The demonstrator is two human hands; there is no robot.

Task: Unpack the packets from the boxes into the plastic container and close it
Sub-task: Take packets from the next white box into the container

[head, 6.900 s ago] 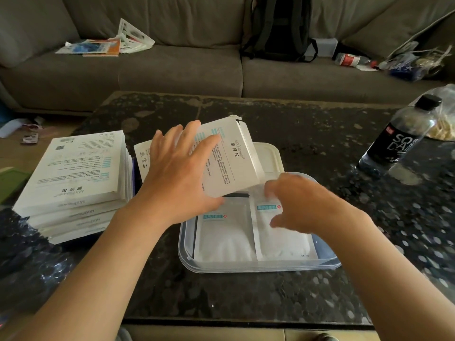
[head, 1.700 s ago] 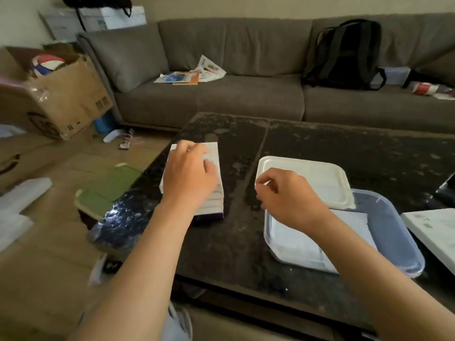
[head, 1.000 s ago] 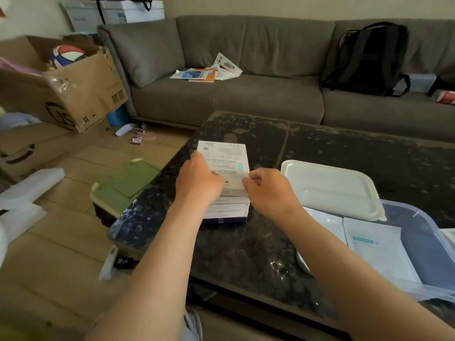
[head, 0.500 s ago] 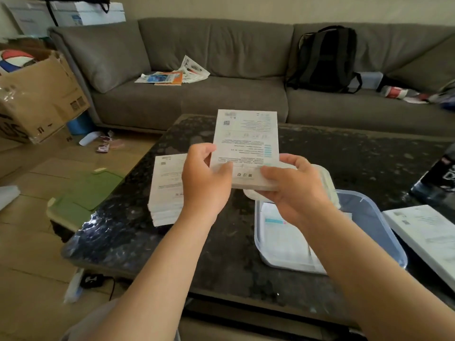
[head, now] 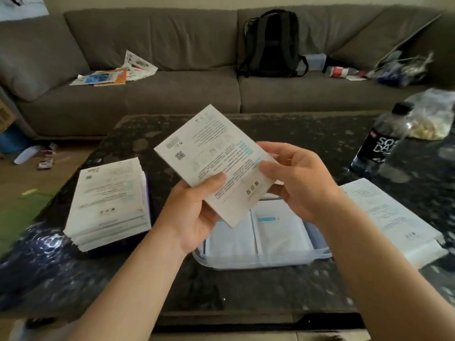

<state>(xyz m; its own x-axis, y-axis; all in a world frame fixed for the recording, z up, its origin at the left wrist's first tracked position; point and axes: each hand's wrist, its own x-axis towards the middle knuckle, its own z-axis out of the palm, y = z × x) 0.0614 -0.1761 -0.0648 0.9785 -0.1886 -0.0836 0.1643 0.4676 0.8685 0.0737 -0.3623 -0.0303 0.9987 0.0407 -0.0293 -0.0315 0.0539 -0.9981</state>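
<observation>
Stack of flat white printed cardboard boxes [head: 108, 205] lies on the dark speckled table [head: 246, 286], left of the grip. Left hand [head: 194, 212] grips the lower edge of one flat white printed box [head: 214, 163], thumb across its face. Right hand [head: 300, 183] pinches its right end. Box is tilted, directly above the shallow clear plastic container [head: 261, 264] holding flat white packets [head: 280, 232]. Another white box [head: 394, 217] lies right of the grip.

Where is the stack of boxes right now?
In the head view, the stack of boxes lies on the dark table, left of the plastic container and the left hand.
</observation>
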